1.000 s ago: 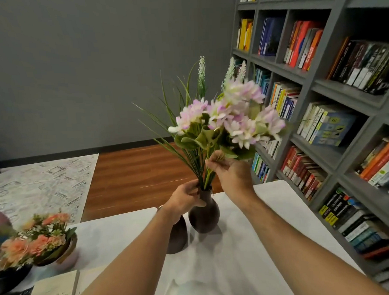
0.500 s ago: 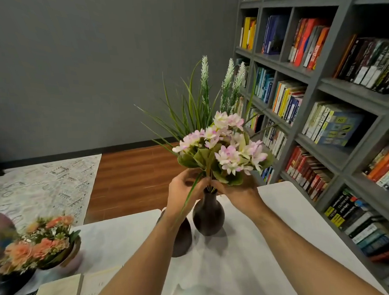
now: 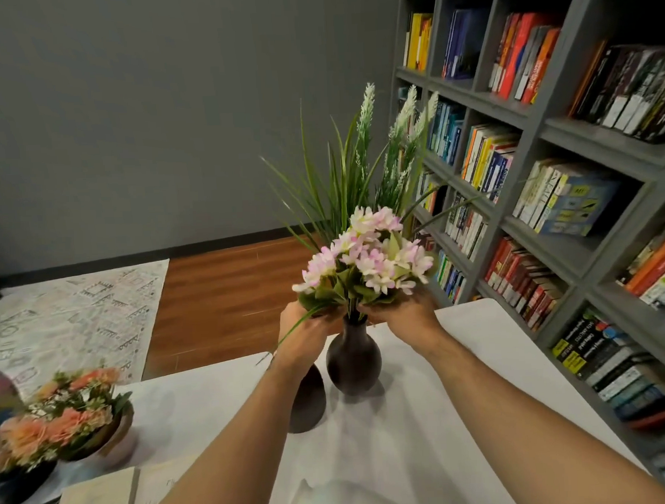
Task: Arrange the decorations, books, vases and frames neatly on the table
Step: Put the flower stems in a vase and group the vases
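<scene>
White-clothed table (image 3: 461,360), bookshelf wall alongside. Dark vase (image 3: 353,361) stands mid-table, pink bouquet (image 3: 366,265) seated in its neck. Left hand (image 3: 304,331) and right hand (image 3: 402,311) cup the bouquet's base. Step: settling stems. Next: release gently, vase kept upright.

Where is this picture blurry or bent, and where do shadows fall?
Head view: the bookshelf lines bow from the wide lens; the peach flowers and edges are soft; the pink flowers are sharp; faint shadows lie beside the dark vase.
</scene>
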